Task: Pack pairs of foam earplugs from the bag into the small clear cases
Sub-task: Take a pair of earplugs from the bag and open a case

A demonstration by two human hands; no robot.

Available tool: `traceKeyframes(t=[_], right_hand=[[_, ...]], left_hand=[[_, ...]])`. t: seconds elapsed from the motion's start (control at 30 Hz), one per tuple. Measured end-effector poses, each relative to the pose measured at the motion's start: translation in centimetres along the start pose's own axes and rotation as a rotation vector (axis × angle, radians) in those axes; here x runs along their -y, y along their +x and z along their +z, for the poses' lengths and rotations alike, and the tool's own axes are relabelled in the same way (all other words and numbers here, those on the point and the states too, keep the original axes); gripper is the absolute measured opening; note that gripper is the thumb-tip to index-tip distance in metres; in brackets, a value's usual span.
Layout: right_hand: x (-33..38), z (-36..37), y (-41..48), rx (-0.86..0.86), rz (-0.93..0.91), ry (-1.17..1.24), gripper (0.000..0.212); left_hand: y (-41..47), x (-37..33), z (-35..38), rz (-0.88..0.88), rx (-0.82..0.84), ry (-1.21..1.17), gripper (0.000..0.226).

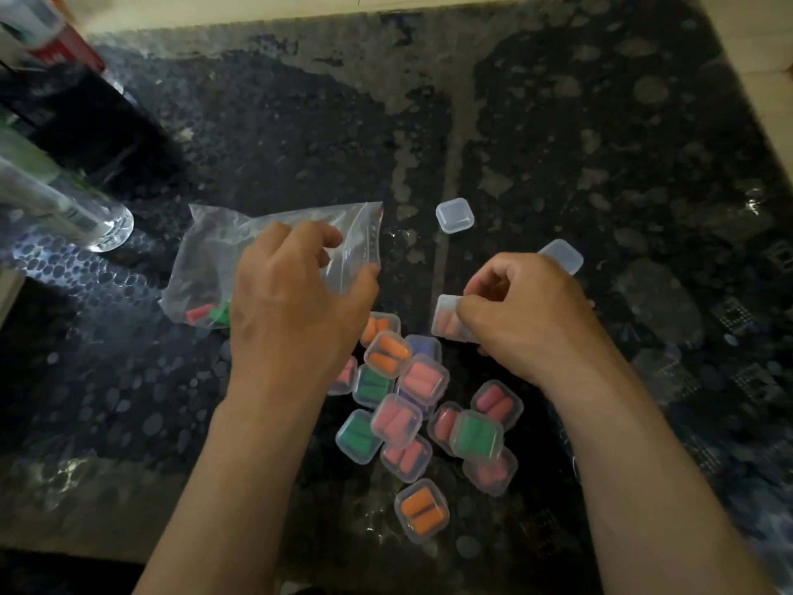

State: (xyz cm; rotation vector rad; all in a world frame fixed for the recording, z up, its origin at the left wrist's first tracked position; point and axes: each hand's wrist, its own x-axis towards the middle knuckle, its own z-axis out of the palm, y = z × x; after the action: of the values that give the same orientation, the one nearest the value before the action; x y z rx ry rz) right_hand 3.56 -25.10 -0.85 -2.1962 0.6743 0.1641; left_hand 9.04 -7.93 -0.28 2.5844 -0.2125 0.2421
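Note:
A clear zip bag (214,259) lies left of centre on the dark table, with a red and a green earplug (206,314) left inside. My left hand (296,302) rests over the bag's open mouth, fingers pinching the plastic. My right hand (528,315) grips a small clear case (446,319) holding orange-pink earplugs. Several filled cases (420,405) with orange, pink, green and purple plugs are piled between my wrists. One empty closed case (455,214) sits further back. Another clear case (562,253) peeks out behind my right hand.
A clear glass bottle (64,208) lies at the left edge. A dark box (64,118) and a red-and-white pack (55,40) stand at the back left. The patterned black table (600,143) stretches to the right and far side.

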Motion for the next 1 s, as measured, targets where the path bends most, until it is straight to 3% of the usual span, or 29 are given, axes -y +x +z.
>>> traceKeyframes(t=[0.13, 0.3, 0.53, 0.73, 0.83, 0.9, 1.0], right_hand=[[-0.1, 0.1, 0.0, 0.018, 0.009, -0.105, 0.014], [-0.4, 0.3, 0.3, -0.041, -0.061, 0.0, 0.011], [-0.1, 0.6, 0.4, -0.043, -0.251, 0.422, 0.026], [-0.5, 0.1, 0.7, 0.043, -0.358, 0.427, 0.022], [-1.0, -0.1, 0.9, 0.107, -0.308, 0.458, 0.02], [-1.2, -0.2, 1.1, 0.159, -0.293, 0.523, 0.005], [-0.9, 0.1, 1.1, 0.167, -0.241, 0.631, 0.014]], left_hand=[[-0.3, 0.3, 0.4, -0.066, 0.09, 0.122, 0.05], [-0.1, 0.6, 0.8, -0.046, 0.009, 0.026, 0.024], [-0.7, -0.6, 1.7, 0.255, -0.053, -0.132, 0.015], [-2.5, -3.4, 2.6, 0.422, -0.09, -0.26, 0.01], [-2.8, -4.3, 2.5, 0.476, -0.035, -0.35, 0.01], [-2.6, -4.4, 1.9, 0.482, 0.052, -0.448, 0.008], [-1.7, -3.9, 0.3, 0.343, 0.082, -0.572, 0.007]])
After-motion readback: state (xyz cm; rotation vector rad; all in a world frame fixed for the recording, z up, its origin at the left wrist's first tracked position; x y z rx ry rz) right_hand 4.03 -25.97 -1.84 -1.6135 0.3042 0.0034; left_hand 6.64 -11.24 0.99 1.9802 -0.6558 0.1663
